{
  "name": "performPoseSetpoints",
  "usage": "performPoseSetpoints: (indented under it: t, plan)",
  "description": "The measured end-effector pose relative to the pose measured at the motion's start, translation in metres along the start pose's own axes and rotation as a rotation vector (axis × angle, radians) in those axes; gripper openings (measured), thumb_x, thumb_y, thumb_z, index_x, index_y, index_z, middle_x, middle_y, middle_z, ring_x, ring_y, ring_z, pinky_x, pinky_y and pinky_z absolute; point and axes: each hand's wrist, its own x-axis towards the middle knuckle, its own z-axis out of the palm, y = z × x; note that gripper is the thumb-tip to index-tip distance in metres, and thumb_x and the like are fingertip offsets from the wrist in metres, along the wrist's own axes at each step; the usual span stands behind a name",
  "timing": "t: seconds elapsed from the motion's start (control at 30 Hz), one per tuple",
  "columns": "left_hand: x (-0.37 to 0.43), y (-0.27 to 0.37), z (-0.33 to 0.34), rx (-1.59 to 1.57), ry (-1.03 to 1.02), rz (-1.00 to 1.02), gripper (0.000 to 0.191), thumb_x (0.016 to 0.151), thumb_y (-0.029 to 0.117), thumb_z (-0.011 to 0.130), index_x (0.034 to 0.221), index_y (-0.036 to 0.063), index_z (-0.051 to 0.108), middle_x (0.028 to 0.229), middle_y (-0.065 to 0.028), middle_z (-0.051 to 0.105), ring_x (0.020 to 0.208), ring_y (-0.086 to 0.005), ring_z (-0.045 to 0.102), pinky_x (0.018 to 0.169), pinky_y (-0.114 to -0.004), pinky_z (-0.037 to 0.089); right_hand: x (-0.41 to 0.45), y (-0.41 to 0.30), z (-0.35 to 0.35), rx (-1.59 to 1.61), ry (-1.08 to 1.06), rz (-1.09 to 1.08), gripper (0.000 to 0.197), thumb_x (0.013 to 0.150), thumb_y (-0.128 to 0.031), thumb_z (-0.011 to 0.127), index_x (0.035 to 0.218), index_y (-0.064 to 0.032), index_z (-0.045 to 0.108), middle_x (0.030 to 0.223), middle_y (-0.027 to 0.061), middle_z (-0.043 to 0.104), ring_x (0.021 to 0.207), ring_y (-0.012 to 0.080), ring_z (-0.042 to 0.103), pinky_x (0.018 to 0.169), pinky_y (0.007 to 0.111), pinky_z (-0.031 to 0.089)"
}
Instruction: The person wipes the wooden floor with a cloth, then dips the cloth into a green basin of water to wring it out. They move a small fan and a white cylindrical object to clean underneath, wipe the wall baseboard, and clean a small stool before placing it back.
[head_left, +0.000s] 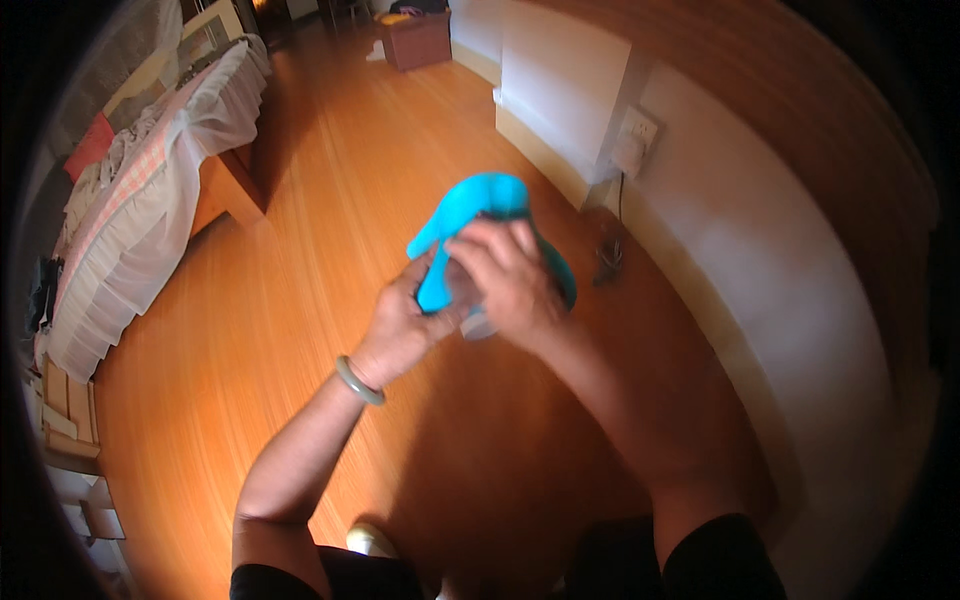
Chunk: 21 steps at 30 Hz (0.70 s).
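A bright blue soft thing (480, 199), seemingly a cloth, hangs in folds between my hands above the wooden floor. My left hand (401, 319), with a pale bangle at the wrist, grips its lower left fold. Motion blurs my right hand (514, 281), which lies across the blue material with bent fingers; whether it grips is unclear. Between and below the palms shows a small greyish thing with a rounded end (478, 326), mostly hidden and too blurred to name. More blue material emerges beside the right wrist.
On the left stands a bed (154, 195) with a ruffled white cover and wooden leg. A wall outlet (639, 135) holds a plug, its cord dropping to a dark object (609, 255) on the floor. A reddish-brown box (418, 41) sits at the far wall. One shoe (369, 538) shows below.
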Motion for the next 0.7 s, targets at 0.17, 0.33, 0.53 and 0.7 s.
performPoseSetpoints:
  t: [0.17, 0.33, 0.53, 0.7]
  plan:
    - [0.007, -0.012, -0.044, 0.184, 0.048, -0.015, 0.064, 0.076, 0.003, 0.065, 0.13, -0.0063, 0.033, 0.107, -0.0134, 0.059, 0.098, -0.0155, 0.056, 0.085, -0.028, 0.046, -0.029, 0.103, -0.018, 0.201, 0.069, 0.774, 0.031, 0.071, 0.007, 0.055, 0.099, -0.006, 0.058, 0.089, 0.0111, 0.056, 0.084, 0.029, 0.055, 0.076, 0.039, 0.046]
    - [0.0, -0.092, -0.112, 0.937, 0.11, -0.371, 0.058, 0.067, 0.011, 0.068, 0.116, -0.009, 0.046, 0.093, -0.0197, 0.063, 0.081, -0.028, 0.063, 0.072, -0.034, 0.05, -0.098, 0.164, 0.005, 0.026, -0.213, 0.701, 0.038, 0.072, -0.002, 0.06, 0.109, -0.0054, 0.057, 0.099, 0.0148, 0.059, 0.088, 0.0282, 0.058, 0.08, 0.036, 0.047]
    - [-0.044, -0.176, -0.16, 0.356, 0.025, -0.865, 0.053, 0.063, 0.02, 0.075, 0.103, -0.01, 0.057, 0.094, -0.0181, 0.063, 0.088, -0.0264, 0.06, 0.081, -0.034, 0.047, -0.139, 0.117, 0.106, 0.322, -0.622, 0.824, 0.061, 0.068, -0.008, 0.063, 0.125, 0.0, 0.043, 0.119, 0.0198, 0.049, 0.113, 0.031, 0.047, 0.094, 0.034, 0.039]
    - [-0.047, -0.167, -0.157, 1.088, 0.151, -0.386, 0.055, 0.069, 0.024, 0.073, 0.111, -0.0061, 0.054, 0.107, -0.0202, 0.059, 0.094, -0.0296, 0.059, 0.085, -0.035, 0.046, -0.155, 0.077, 0.151, 0.074, -0.817, 0.849, 0.053, 0.07, -0.006, 0.061, 0.119, -0.0019, 0.043, 0.118, 0.0186, 0.041, 0.107, 0.0359, 0.048, 0.089, 0.041, 0.043]
